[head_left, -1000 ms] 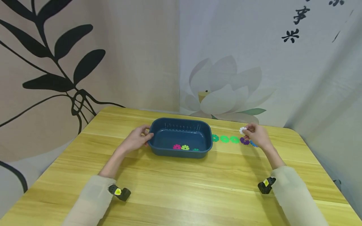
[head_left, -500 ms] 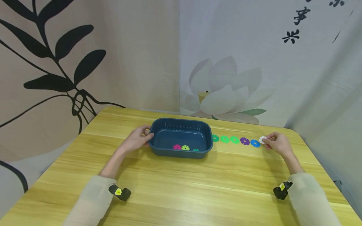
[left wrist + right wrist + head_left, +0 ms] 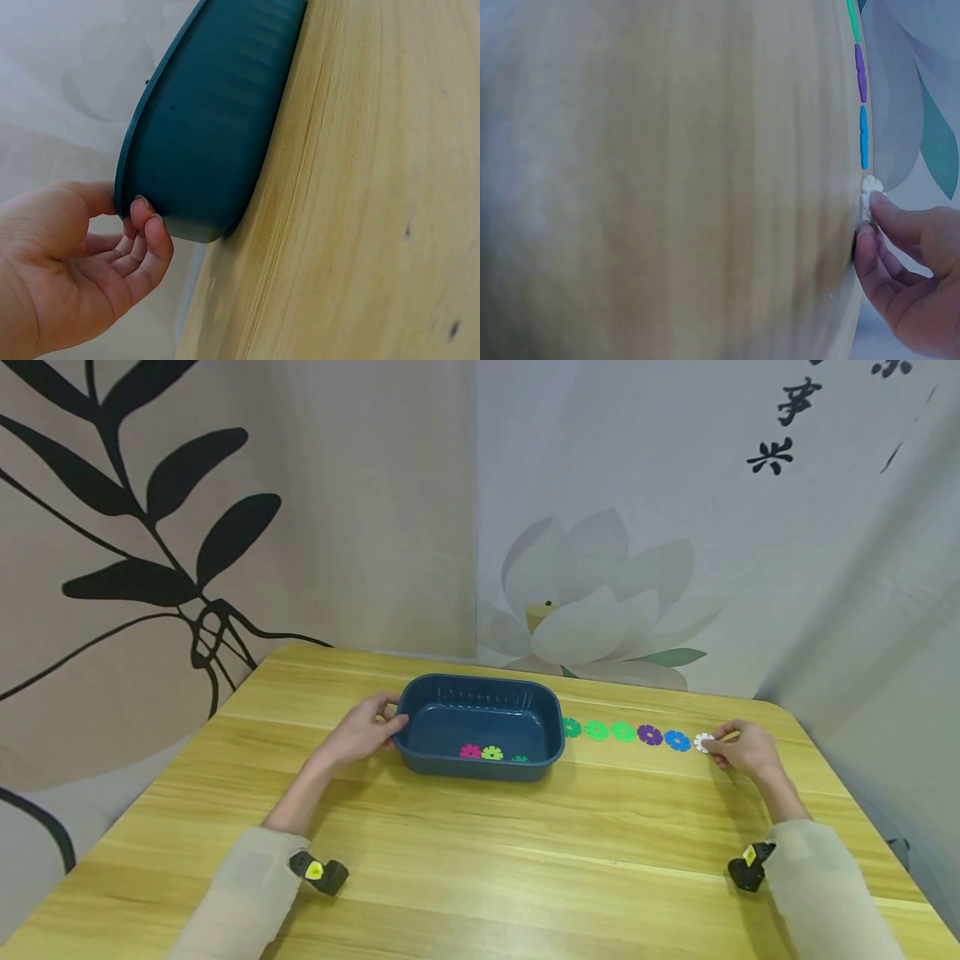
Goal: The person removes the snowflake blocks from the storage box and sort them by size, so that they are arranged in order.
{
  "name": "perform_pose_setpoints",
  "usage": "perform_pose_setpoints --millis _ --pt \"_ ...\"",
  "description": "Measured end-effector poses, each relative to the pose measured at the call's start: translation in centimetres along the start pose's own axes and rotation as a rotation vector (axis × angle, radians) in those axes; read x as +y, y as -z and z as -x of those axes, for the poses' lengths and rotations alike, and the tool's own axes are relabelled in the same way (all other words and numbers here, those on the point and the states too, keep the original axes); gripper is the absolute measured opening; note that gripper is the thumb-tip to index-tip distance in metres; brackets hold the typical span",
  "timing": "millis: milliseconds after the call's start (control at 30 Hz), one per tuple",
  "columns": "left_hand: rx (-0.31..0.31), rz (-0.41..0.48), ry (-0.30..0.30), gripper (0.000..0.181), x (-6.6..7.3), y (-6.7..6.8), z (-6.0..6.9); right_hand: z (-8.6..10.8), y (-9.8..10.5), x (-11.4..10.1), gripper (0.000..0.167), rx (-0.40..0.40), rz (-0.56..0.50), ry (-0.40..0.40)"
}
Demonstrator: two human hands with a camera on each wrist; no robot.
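Observation:
My left hand (image 3: 362, 728) grips the left rim of a dark blue plastic basin (image 3: 480, 768), thumb over the edge and fingers under it, as the left wrist view shows. Inside the basin lie a pink snowflake disc (image 3: 470, 751), a yellow-green one (image 3: 491, 752) and part of a green one (image 3: 520, 758). My right hand (image 3: 746, 750) pinches a white snowflake disc (image 3: 702, 742) between thumb and fingers at the right end of a row. Left of it lie a blue disc (image 3: 677, 741), a purple disc (image 3: 649, 735) and several green discs (image 3: 622, 732).
The wooden table (image 3: 480, 877) extends in front of the basin and the row. Behind it hangs a curtain (image 3: 375, 527) printed with leaves and a lotus. The leftmost green disc sits close against the basin's right side.
My right hand has moved right and down with the white disc, from above the purple disc to the table beside the blue one. My left hand and the basin have stayed put.

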State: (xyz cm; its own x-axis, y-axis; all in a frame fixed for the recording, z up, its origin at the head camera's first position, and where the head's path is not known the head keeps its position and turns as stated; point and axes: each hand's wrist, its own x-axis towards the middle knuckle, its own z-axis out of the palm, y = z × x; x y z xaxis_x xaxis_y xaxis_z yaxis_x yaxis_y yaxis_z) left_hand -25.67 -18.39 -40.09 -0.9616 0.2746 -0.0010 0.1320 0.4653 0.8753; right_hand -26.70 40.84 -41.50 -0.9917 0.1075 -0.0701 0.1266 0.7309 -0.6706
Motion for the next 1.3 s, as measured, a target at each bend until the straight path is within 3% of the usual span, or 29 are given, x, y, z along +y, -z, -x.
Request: perform_pose_setpoints --millis 267,633,967,1300 --pt "0.005 0.008 -0.001 0.052 0.1 0.0 0.1 -0.2 -0.5 0.2 0.028 0.029 0.068 -0.009" --pt "0.015 -0.005 0.016 0.05 0.0 -0.2 0.0 0.0 -0.4 -0.1 0.031 0.042 0.058 -0.014" --pt "0.008 -0.003 0.014 0.05 0.0 0.0 0.1 0.3 -0.7 -2.5 0.034 0.1 0.113 0.106" --pt "0.007 -0.001 0.014 0.048 0.0 0.0 0.1 0.4 -1.8 -6.3 0.036 0.072 0.08 0.203"
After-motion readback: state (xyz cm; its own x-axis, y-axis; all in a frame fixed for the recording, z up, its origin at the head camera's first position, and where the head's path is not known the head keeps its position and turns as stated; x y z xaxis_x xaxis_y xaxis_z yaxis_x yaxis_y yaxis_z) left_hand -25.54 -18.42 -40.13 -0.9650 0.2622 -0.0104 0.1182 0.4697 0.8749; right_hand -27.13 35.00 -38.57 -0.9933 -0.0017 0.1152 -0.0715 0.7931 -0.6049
